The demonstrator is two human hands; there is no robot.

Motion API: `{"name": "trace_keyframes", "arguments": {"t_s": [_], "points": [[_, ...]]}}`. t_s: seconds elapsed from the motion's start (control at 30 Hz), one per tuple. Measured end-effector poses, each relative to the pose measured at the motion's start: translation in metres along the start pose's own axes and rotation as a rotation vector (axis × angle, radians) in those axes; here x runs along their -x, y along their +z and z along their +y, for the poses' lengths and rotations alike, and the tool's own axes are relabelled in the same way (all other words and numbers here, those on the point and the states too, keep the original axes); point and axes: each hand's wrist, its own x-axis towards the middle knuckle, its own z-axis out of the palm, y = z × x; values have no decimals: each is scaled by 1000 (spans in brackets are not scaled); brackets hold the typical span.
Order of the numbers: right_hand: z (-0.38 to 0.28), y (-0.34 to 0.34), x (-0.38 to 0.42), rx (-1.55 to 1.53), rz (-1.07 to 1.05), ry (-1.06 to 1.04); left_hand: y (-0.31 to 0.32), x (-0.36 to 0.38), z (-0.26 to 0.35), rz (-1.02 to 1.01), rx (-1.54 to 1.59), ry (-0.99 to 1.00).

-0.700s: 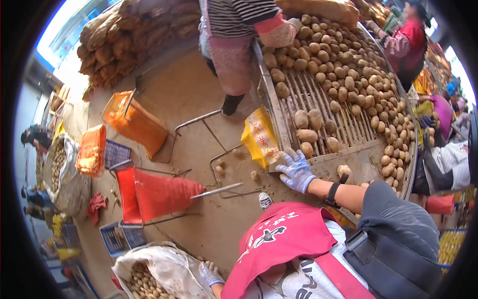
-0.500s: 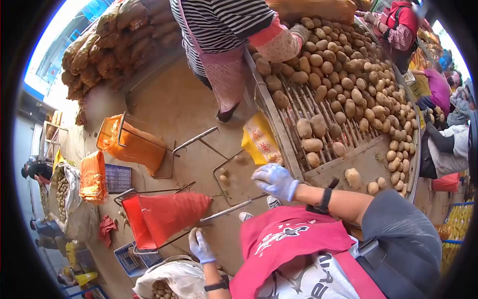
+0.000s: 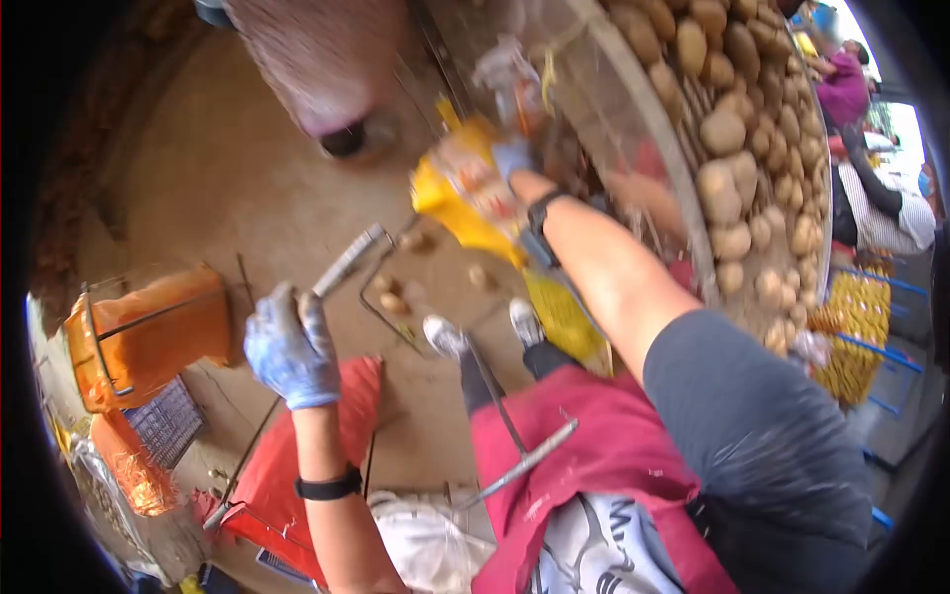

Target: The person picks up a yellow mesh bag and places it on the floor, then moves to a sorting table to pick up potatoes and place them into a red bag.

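My right hand (image 3: 513, 158), in a blue-white glove and smeared by motion, is closed on the upper edge of a yellow printed bag (image 3: 460, 193). The bag hangs beside the sorting machine's side wall (image 3: 648, 114). On the left, my left hand (image 3: 292, 346), gloved too, is raised with thumb and fingers apart and holds nothing I can see. Just beyond its fingertips is the end of a metal frame bar (image 3: 348, 259). Below that hand, a red mesh bag (image 3: 297, 465) is stretched over a stand.
Potatoes (image 3: 727, 193) lie on the machine at right; several loose ones (image 3: 391, 302) are on the floor. An orange bag (image 3: 163, 322) on a stand and a blue crate (image 3: 163, 421) are at left. A co-worker's apron (image 3: 317, 59) is ahead; other people are at far right.
My view has tipped down and shifted. The right hand has reached forward from above the machine's near corner to the yellow bag. My left hand has risen from beside the red bag toward the metal bar.
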Motion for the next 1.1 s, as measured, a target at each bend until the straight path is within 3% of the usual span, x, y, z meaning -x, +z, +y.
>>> {"name": "trace_keyframes", "arguments": {"t_s": [0.07,0.13,0.17,0.2,0.23,0.33,0.37,0.4,0.5,0.57,0.6,0.63,0.67,0.73,0.83,0.93,1.0,1.07,1.1], "points": [[10,-8,18,-293,308,-45,6,-2,8,-35,-56,40],[33,7,85,-243,508,-41,10,-3,13,-35,-3,1],[58,23,120,-278,450,-87,7,0,15,-58,-1,-4],[75,38,157,-336,254,-266,-1,-2,8,-72,-18,3],[81,29,202,-319,-47,-165,-5,-2,7,-81,-24,17],[153,13,293,84,-470,-191,-1,2,3,-112,-45,56],[187,20,316,126,-513,-106,0,1,3,-160,-23,-7],[192,-6,334,189,-623,-14,-3,6,8,-83,-16,21],[260,-8,384,209,-482,163,-43,20,55,97,127,169],[286,-15,411,189,-444,231,-85,64,98,-89,454,412],[296,-20,426,170,-434,262,-118,90,128,-400,693,444],[303,-22,442,152,-426,289,-143,109,161,-604,722,648],[306,-27,461,77,-450,321,-138,152,165,-681,824,726],[314,-38,489,-75,-484,369,-136,218,169,-1047,722,602],[357,-19,543,-219,-495,396,-104,292,137,-1291,104,405],[406,1,622,-343,-538,402,-116,334,134,-1484,-556,593],[426,2,678,-406,-549,410,-105,354,124,-1579,-545,710],[440,16,722,-372,-587,415,-117,360,152,-1637,-525,836],[443,14,740,-401,-603,386,-138,353,193,-1641,-517,911]]}}
